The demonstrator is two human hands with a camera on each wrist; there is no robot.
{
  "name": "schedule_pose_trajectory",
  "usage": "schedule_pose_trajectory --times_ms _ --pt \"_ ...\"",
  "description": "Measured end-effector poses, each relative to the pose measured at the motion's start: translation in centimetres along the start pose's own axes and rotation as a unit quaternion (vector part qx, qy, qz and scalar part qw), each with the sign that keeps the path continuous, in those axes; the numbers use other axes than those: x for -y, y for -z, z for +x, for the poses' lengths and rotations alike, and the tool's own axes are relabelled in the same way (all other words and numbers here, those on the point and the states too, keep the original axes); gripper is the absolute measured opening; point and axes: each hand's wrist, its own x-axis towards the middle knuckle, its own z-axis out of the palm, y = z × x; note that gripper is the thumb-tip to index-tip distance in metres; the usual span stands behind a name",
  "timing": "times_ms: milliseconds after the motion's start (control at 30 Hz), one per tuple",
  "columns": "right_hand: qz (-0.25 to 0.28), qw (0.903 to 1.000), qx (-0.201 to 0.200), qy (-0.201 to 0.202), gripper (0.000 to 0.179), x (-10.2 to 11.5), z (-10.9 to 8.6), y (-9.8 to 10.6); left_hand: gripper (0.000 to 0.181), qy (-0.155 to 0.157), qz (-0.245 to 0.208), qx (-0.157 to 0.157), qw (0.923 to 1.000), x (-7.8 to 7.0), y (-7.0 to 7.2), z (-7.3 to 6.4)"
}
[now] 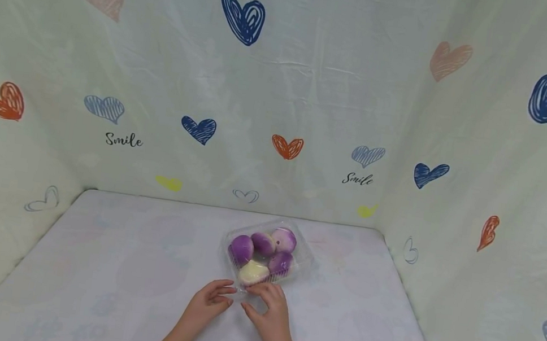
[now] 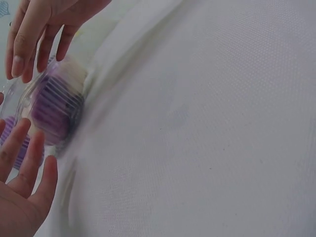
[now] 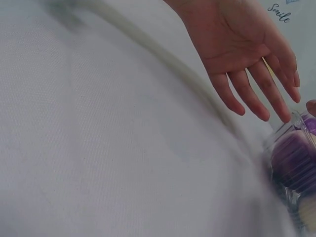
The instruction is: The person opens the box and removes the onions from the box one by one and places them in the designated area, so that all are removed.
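Note:
In the head view, a clear plastic clamshell box sits on the table, tilted slightly from my viewpoint. Several round purple and cream vegetables lie inside it; their exact kind is unclear. My left hand is at the box's near corner, its fingers loosely bent and its thumb apart from them. Close beside it, my right hand has its fingertips at the near edge of the box. Both wrist views show spread, relaxed fingers near the box's ribbed side; whether any fingertip touches the plastic is hard to tell.
A pale cloth covers the table. Behind and along both sides hangs a light curtain, printed with hearts and the word "Smile". The box stands near the table's back edge.

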Motion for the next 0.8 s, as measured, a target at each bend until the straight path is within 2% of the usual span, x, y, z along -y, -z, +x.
schedule_pose_trajectory --times_ms 167,500,633,800 --pt "-0.007 1.0 -0.002 0.002 0.037 -0.1 0.0 -0.1 0.043 0.011 -0.008 -0.005 0.9999 0.3 -0.2 0.0" --pt "-0.032 0.9988 -0.022 0.029 0.034 -0.5 -0.1 -0.6 0.039 0.034 -0.029 -0.004 0.999 1.0 -0.3 0.3" --pt "-0.033 0.999 -0.023 0.018 0.032 -0.6 -0.2 -0.8 0.04 0.056 -0.047 0.004 0.9973 1.1 -0.4 0.6" --pt "-0.038 0.9991 -0.022 0.003 0.03 -0.6 -0.3 -1.2 0.04 0.08 -0.033 0.002 0.9962 1.0 -0.7 1.1"
